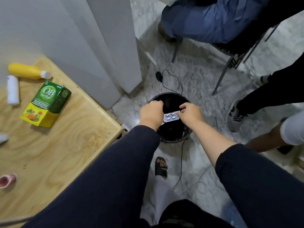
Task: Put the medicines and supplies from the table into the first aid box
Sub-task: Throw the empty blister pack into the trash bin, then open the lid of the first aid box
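Note:
My left hand [151, 113] and my right hand [190, 114] both grip a silver blister strip of pills [171, 116], one at each end, held over a black round bin [171, 139] on the floor. On the wooden table [69, 145] at the left lie a green and yellow OB Herbal box [47, 104], a yellow bottle [26, 71] on its side, a white tube [12, 90] and a pink cap-like item [8, 180]. No first aid box is in view.
A white object [3, 138] lies at the table's left edge. A black cable [181, 162] runs across the marble floor past the bin. A seated person's legs on a chair [213, 22] are behind, other people's legs and a shoe [235, 116] at right. My sandalled foot [161, 167] is below the bin.

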